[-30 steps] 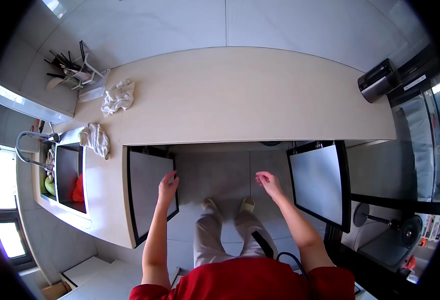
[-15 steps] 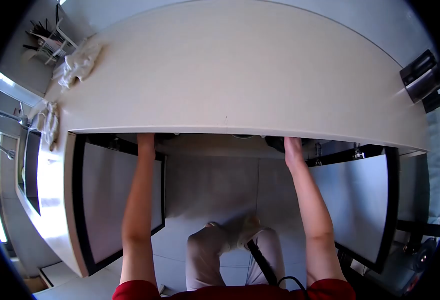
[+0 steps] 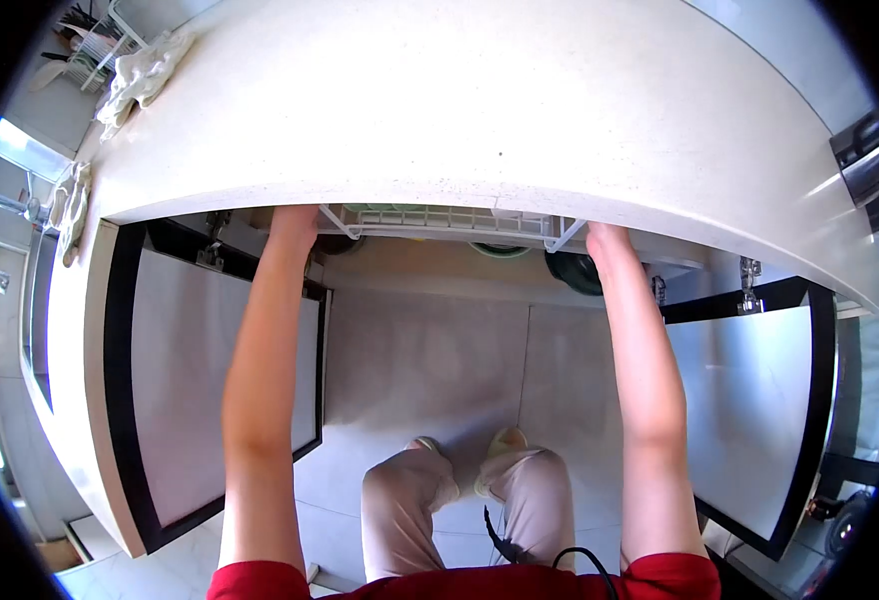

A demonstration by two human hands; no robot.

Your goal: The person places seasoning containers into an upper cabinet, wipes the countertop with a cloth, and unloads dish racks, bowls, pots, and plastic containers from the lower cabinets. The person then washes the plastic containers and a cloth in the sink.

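Both of my hands reach under the front edge of a pale countertop (image 3: pixel 400 120) into an open cabinet. My left hand (image 3: pixel 300 222) is beside the left end of a white wire rack (image 3: pixel 440 222); its fingers are hidden under the counter. At the rack's right end is my right hand (image 3: pixel 608 240), fingers also out of sight. Whether either hand grips the rack does not show. Pale green items, partly covered by the counter, lie on or behind the wires. Below the rack, a dark round vessel (image 3: pixel 572 272) and a green-rimmed bowl (image 3: pixel 500 249) sit on the cabinet floor.
Cabinet doors stand open at left (image 3: pixel 225 380) and right (image 3: pixel 745 410). On the counter's left are crumpled white gloves or cloths (image 3: pixel 145 80) and a utensil rack (image 3: pixel 100 50). A faucet (image 3: pixel 5 203) is farther left, a dark appliance (image 3: pixel 865 165) at right.
The view has shifted, and the counter edge sits higher in it. The white wire rack now shows between my hands, and more of the dark vessel and the bowl is visible.
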